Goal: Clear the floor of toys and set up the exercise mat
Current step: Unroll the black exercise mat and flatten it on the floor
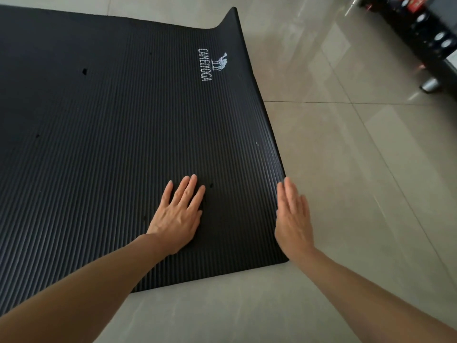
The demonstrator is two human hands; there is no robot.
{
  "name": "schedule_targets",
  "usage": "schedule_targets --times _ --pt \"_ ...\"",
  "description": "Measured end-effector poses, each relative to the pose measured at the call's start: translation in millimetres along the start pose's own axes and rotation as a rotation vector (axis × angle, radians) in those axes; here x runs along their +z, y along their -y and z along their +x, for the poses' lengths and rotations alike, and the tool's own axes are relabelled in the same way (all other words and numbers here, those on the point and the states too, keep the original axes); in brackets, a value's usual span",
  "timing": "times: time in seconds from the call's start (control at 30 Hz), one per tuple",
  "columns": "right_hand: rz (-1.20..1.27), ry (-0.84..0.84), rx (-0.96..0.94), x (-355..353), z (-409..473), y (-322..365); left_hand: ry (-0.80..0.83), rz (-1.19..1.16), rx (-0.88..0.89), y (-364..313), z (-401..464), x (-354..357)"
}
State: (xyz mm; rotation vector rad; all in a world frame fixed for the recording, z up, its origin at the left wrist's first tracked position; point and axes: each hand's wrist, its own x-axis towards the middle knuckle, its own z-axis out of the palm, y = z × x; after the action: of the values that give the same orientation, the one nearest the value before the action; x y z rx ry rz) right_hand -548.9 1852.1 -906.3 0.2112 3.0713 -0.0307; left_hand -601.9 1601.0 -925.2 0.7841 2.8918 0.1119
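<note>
Spread flat on the pale tiled floor (pixel 346 169): a black ribbed exercise mat (pixel 111 132), nearest corner by the right wrist. Long axis apparently running from that near right end away to the left and out of view; short end edge leading from the near corner up and away toward the top. Ribs running parallel to that end edge.

Near the close corner, flat on the mat: the left hand (pixel 176 216), palm down, fingers (pixel 184 188) straight and slightly spread, pointing away along the ribs. Released grip, pressing, nothing clasped.

Just beside it, along the mat's end edge: the right hand (pixel 293 219), turned on edge, fingers together and straight, set against the rim of the mat, most of the hand over bare floor. Also a released grip, curled round nothing. Mat therefore under the left palm and to the left of the right hand.

Farther along the end edge, on the mat: a white camel logo (pixel 210 64) with the lettering CAMELYOGA, reading along the edge. Beyond it, the far corner (pixel 230 18) of the mat curling up off the floor. A few small dark pits scattered across the mat.

Well apart from the mat, at the far right: a dark, blurred piece of furniture (pixel 425 33).
</note>
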Motion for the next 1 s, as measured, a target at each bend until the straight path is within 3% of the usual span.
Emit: schedule_targets --times 0.17,0.4,0.63,1.0 --pt "0.181 0.205 -0.006 14 1 -8 -0.006 -0.017 0.006 -24 47 0" --pt "0.096 0.132 0.002 18 -4 -1 -0.010 0.004 -0.010 -33 107 -9" --pt "0.051 0.069 -0.001 11 6 8 0.014 0.042 -0.019 -35 106 -15" --pt "0.084 0.082 -0.054 15 198 30 0.010 -0.017 -0.034 -33 110 -19"
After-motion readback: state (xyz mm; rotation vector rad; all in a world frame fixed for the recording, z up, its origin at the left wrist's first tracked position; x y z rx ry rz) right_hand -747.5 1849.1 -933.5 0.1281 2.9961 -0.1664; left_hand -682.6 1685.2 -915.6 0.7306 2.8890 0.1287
